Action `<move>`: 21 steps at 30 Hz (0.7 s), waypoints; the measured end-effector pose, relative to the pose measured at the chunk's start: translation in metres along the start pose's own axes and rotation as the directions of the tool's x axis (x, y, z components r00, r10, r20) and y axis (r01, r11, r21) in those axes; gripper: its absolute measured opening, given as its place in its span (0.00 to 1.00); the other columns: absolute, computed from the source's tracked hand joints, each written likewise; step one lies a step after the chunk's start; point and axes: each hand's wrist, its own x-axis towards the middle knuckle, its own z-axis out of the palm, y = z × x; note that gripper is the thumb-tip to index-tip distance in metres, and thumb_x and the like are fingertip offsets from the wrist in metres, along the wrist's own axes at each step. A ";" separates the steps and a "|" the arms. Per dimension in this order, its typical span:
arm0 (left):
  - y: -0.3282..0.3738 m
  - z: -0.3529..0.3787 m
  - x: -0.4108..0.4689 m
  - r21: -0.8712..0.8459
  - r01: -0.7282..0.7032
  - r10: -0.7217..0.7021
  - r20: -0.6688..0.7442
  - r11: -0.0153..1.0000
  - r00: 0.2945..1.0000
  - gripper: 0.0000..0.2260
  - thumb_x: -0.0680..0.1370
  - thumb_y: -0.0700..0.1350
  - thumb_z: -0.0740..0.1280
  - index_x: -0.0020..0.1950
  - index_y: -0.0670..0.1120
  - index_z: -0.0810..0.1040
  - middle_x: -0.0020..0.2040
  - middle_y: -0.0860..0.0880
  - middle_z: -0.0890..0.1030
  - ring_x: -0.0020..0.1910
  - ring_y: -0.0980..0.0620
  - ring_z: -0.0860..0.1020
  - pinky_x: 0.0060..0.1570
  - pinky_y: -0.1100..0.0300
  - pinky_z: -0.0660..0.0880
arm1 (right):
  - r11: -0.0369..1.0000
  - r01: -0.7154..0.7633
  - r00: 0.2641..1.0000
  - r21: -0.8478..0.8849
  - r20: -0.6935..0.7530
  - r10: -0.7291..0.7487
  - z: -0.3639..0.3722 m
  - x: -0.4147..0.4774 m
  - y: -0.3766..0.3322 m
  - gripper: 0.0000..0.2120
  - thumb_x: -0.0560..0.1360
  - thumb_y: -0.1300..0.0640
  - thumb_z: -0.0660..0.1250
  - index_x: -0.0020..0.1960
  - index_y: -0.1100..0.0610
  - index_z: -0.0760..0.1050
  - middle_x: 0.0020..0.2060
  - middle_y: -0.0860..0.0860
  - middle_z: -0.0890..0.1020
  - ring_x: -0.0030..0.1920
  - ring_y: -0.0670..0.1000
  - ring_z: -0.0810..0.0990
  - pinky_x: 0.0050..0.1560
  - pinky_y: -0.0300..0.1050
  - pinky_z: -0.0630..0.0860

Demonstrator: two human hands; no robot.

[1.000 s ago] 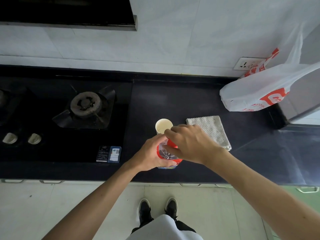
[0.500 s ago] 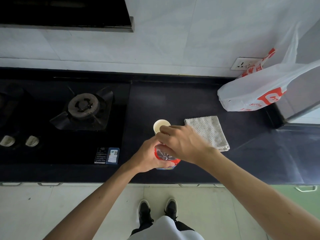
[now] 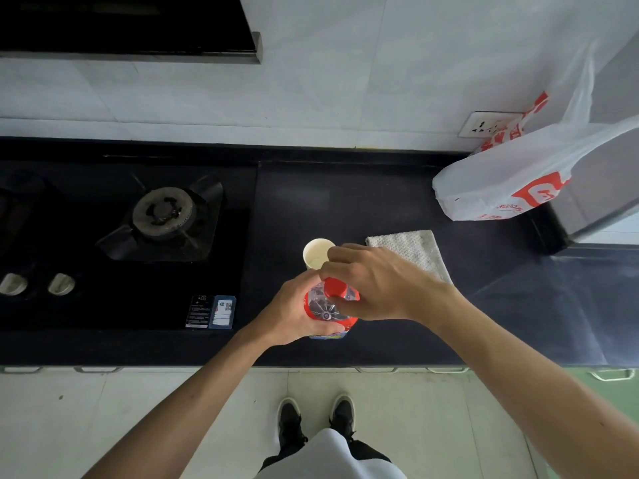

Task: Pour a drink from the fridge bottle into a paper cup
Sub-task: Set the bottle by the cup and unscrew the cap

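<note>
The bottle (image 3: pixel 328 307) stands upright on the dark surface (image 3: pixel 345 202), near its front edge. The left hand (image 3: pixel 294 309) is wrapped around the bottle's side; the right hand (image 3: pixel 377 281) pinches the red cap (image 3: pixel 334 288) on top. Just behind the bottle sits the paper cup (image 3: pixel 316 254), mouth up. A folded cloth (image 3: pixel 411 248) lies right of the cup, a plastic bag (image 3: pixel 511 178) beyond it.

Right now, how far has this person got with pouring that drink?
Done: the clear plastic bottle with the red label stands on the black counter, beside the white paper cup. In hand: the left hand grips the bottle while the right hand works its red cap. Left: removing the cap and pouring; whether the cup holds any drink is unclear.
</note>
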 end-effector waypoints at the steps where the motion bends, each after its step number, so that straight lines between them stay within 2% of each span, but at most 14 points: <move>1: 0.001 0.000 0.000 -0.002 0.005 -0.005 -0.005 1.000 1.000 0.32 0.65 0.47 0.83 0.63 0.60 0.71 0.58 0.59 0.80 0.59 0.61 0.79 0.54 0.69 0.77 | 1.000 0.004 1.000 0.008 -0.010 -0.004 -0.001 0.000 0.000 0.14 0.73 0.49 0.68 0.55 0.56 0.78 0.46 0.51 0.79 0.43 0.53 0.78 0.34 0.50 0.78; 3: 0.003 0.000 0.000 -0.019 0.012 -0.012 -0.009 1.000 1.000 0.33 0.65 0.46 0.83 0.62 0.62 0.71 0.57 0.59 0.80 0.59 0.61 0.80 0.54 0.69 0.77 | 0.997 -0.001 0.999 0.072 -0.043 0.004 -0.001 -0.001 0.001 0.13 0.73 0.51 0.68 0.56 0.56 0.78 0.48 0.51 0.79 0.46 0.53 0.78 0.38 0.50 0.79; 6: 0.002 0.000 0.000 -0.033 -0.002 0.002 -0.003 0.999 1.000 0.32 0.65 0.45 0.83 0.64 0.57 0.73 0.58 0.57 0.81 0.59 0.57 0.81 0.56 0.63 0.79 | 0.968 -0.053 0.991 0.247 -0.106 0.081 0.001 -0.008 0.003 0.12 0.72 0.55 0.70 0.54 0.56 0.77 0.48 0.48 0.78 0.46 0.51 0.75 0.42 0.47 0.76; 10: -0.001 0.002 0.000 -0.017 -0.003 0.003 0.002 1.000 1.000 0.33 0.66 0.47 0.83 0.68 0.52 0.73 0.61 0.55 0.80 0.61 0.53 0.80 0.57 0.56 0.81 | 0.860 -0.163 0.950 0.484 -0.159 0.269 0.010 -0.028 0.005 0.11 0.70 0.58 0.76 0.48 0.56 0.77 0.44 0.45 0.79 0.45 0.46 0.75 0.44 0.42 0.76; 13: -0.002 0.002 -0.001 -0.021 -0.003 0.003 -0.002 1.000 1.000 0.35 0.65 0.47 0.83 0.69 0.51 0.73 0.62 0.55 0.79 0.62 0.52 0.79 0.58 0.57 0.80 | 0.780 -0.159 0.913 0.606 -0.210 0.350 0.018 -0.043 0.005 0.10 0.69 0.61 0.78 0.44 0.57 0.77 0.44 0.46 0.82 0.45 0.49 0.79 0.45 0.42 0.76; 17: -0.001 0.002 -0.001 -0.038 0.007 -0.007 -0.007 0.999 1.000 0.35 0.64 0.46 0.84 0.69 0.50 0.74 0.62 0.57 0.79 0.62 0.54 0.79 0.57 0.60 0.79 | 0.698 -0.154 0.841 0.699 -0.278 0.464 0.031 -0.062 0.007 0.15 0.67 0.64 0.79 0.39 0.51 0.74 0.45 0.47 0.84 0.45 0.53 0.82 0.44 0.47 0.77; 21: -0.001 0.002 -0.002 -0.024 0.025 -0.025 -0.001 0.999 1.000 0.35 0.64 0.48 0.83 0.68 0.52 0.73 0.62 0.58 0.78 0.63 0.58 0.78 0.54 0.65 0.79 | 0.687 -0.256 0.794 0.680 -0.258 0.551 0.055 -0.086 0.021 0.12 0.67 0.65 0.79 0.38 0.57 0.75 0.45 0.45 0.85 0.43 0.50 0.81 0.40 0.43 0.75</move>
